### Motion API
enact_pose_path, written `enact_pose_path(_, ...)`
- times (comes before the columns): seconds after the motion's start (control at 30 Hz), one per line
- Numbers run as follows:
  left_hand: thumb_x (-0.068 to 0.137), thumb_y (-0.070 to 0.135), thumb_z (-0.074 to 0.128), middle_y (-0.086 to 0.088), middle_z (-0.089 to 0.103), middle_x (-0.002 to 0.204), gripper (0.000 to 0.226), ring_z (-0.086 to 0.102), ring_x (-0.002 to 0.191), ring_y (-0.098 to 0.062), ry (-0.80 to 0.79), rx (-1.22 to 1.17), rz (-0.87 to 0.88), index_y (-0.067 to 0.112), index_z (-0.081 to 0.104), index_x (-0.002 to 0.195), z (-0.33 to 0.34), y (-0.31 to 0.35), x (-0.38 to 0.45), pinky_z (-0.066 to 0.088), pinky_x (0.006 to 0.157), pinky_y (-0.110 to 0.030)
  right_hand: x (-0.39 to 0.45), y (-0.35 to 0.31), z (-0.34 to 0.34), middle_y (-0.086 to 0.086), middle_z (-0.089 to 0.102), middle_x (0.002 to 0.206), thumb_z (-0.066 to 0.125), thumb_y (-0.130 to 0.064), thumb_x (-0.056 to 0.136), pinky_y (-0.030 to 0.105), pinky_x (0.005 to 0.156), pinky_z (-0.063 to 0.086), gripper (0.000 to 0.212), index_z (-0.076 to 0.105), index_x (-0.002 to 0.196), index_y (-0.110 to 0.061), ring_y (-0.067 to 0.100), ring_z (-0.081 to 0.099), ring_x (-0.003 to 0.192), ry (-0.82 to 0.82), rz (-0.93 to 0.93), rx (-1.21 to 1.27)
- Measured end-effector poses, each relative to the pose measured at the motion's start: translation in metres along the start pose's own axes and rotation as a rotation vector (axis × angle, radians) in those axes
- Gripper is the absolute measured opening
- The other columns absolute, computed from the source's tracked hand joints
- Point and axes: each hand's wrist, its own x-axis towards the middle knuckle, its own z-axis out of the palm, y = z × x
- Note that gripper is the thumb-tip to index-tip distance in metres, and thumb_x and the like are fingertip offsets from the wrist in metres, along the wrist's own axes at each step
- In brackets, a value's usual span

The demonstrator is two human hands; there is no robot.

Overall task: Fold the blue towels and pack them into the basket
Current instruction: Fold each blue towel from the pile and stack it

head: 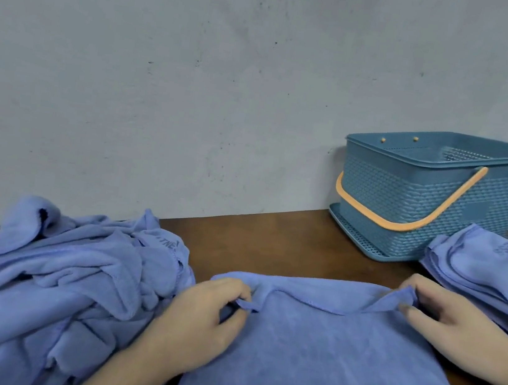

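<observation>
Pinching the far corners of a spread blue towel (pixel 336 360), the left hand (pixel 195 324) and right hand (pixel 455 331) each hold a small fold of hem between fingers (pixel 409 308) and thumb. Such shallow grips could slip, leaving the fold crooked, and the left corner could snag the unfolded heap (pixel 48 277) at nine o'clock. Folded towels (pixel 488 277) lie at two o'clock beside the basket (pixel 425 196). Beneath is a dark wooden table (pixel 272 240) against a scuffed grey wall (pixel 198 70).
</observation>
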Motion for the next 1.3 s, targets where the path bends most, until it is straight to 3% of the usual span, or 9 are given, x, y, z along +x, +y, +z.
enact_pose_path(0.1, 0.096, 0.03, 0.055, 0.01, 0.068, 0.087, 0.012, 0.064, 0.083, -0.009, 0.075, -0.099, -0.108, 0.026, 0.062, 0.088, 0.002, -0.001, 0.005, 0.052, 0.079, -0.029, 0.004, -0.003, 0.001, 0.0, 0.068, 0.081, 0.062, -0.023, 0.094, 0.033, 0.078, 0.05, 0.008, 0.066, 0.088, -0.021, 0.019, 0.065, 0.082, 0.086, 0.018, 0.083)
enact_pose_path(0.2, 0.096, 0.014, 0.063, 0.001, 0.067, 0.076, 0.018, 0.054, 0.064, -0.004, 0.305, -0.306, -0.303, 0.024, 0.066, 0.082, 0.001, -0.004, 0.017, 0.044, 0.064, -0.019, 0.01, -0.006, 0.002, 0.012, 0.07, 0.084, 0.062, -0.033, 0.091, 0.035, 0.076, 0.05, 0.018, 0.065, 0.088, -0.015, 0.015, 0.062, 0.079, 0.199, 0.096, 0.248)
enact_pose_path(0.3, 0.093, 0.013, 0.067, -0.002, 0.072, 0.078, 0.013, 0.06, 0.069, -0.013, 0.401, -0.407, -0.456, 0.023, 0.065, 0.086, 0.001, -0.013, 0.029, 0.051, 0.07, -0.036, 0.015, -0.009, 0.006, 0.011, 0.076, 0.083, 0.065, -0.015, 0.096, 0.032, 0.071, 0.051, 0.007, 0.067, 0.091, -0.01, 0.019, 0.066, 0.076, 0.3, 0.223, 0.298)
enact_pose_path(0.53, 0.09, 0.029, 0.069, -0.005, 0.071, 0.074, 0.033, 0.069, 0.069, -0.025, 0.255, -0.177, -0.581, 0.037, 0.051, 0.116, 0.003, -0.029, 0.043, 0.057, 0.074, -0.045, 0.029, -0.009, 0.015, -0.006, 0.073, 0.071, 0.067, -0.025, 0.091, 0.038, 0.076, 0.054, 0.006, 0.07, 0.097, -0.025, 0.015, 0.07, 0.076, 0.207, 0.358, -0.161)
enact_pose_path(0.63, 0.09, 0.033, 0.067, -0.008, 0.069, 0.072, 0.04, 0.066, 0.064, -0.026, 0.199, -0.159, -0.587, 0.045, 0.044, 0.12, 0.003, -0.028, 0.041, 0.056, 0.071, -0.044, 0.029, -0.005, 0.015, -0.01, 0.063, 0.064, 0.07, -0.029, 0.088, 0.028, 0.064, 0.044, 0.036, 0.06, 0.121, -0.034, 0.006, 0.06, 0.067, 0.186, 0.38, -0.282)
enact_pose_path(0.8, 0.091, 0.034, 0.063, -0.001, 0.057, 0.054, 0.047, 0.051, 0.047, -0.014, 0.165, -0.154, -0.584, 0.047, 0.043, 0.131, -0.002, -0.024, 0.035, 0.05, 0.058, -0.035, 0.024, -0.007, 0.011, -0.006, 0.052, 0.049, 0.074, -0.027, 0.088, 0.019, 0.047, 0.032, 0.048, 0.051, 0.13, -0.033, 0.006, 0.047, 0.043, 0.216, 0.332, -0.111)
enact_pose_path(1.0, 0.093, 0.036, 0.063, 0.009, 0.063, 0.059, 0.052, 0.063, 0.059, -0.005, 0.051, -0.102, -0.526, 0.047, 0.042, 0.139, -0.019, 0.007, 0.009, 0.048, 0.061, -0.023, 0.003, -0.024, 0.006, 0.002, 0.054, 0.057, 0.072, -0.021, 0.092, 0.029, 0.054, 0.034, 0.046, 0.052, 0.133, -0.025, 0.013, 0.043, 0.052, 0.204, 0.346, 0.09)
enact_pose_path(1.1, 0.094, 0.025, 0.066, 0.015, 0.063, 0.069, 0.037, 0.057, 0.057, 0.006, 0.088, -0.239, -0.484, 0.043, 0.054, 0.123, -0.029, 0.025, -0.007, 0.044, 0.059, -0.009, -0.019, -0.039, 0.004, 0.005, 0.06, 0.066, 0.073, -0.025, 0.091, 0.032, 0.059, 0.038, 0.041, 0.055, 0.128, -0.028, 0.017, 0.051, 0.062, 0.18, 0.374, 0.103)
enact_pose_path(1.3, 0.099, 0.026, 0.062, 0.003, 0.071, 0.067, 0.025, 0.064, 0.058, -0.003, -0.092, -0.392, -0.547, 0.032, 0.059, 0.122, -0.049, 0.055, -0.059, 0.045, 0.058, -0.022, -0.092, -0.071, -0.012, 0.001, 0.075, 0.092, 0.077, -0.028, 0.087, 0.023, 0.073, 0.05, 0.021, 0.071, 0.106, -0.035, 0.007, 0.067, 0.074, 0.057, 0.418, 0.142)
